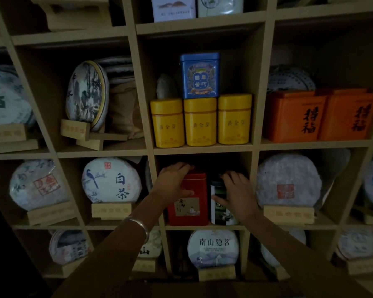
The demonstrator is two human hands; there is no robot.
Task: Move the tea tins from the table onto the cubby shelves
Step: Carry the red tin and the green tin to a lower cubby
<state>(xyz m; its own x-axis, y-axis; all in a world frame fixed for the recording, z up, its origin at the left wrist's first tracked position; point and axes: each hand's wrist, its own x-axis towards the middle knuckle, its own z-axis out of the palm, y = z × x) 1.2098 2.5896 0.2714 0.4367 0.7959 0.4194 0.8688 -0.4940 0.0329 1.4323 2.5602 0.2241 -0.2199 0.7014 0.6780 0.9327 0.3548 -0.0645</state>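
Tins stand upright side by side in one cubby (205,227): my left grip (174,183) clasps the red tin (190,209), my right grip (235,193) clasps the dark tin (221,211).

Centre cubby: red tin (188,203) and dark tin (221,209) fill floor; dark headroom above, walls close.

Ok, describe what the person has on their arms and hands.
Both forearms are covered by long, plain brown sleeves reaching close to the wrists. The left wrist carries a smooth silver bangle. The left hand and right hand are bare: no gloves, and no rings visible on the fingers in this dim light.
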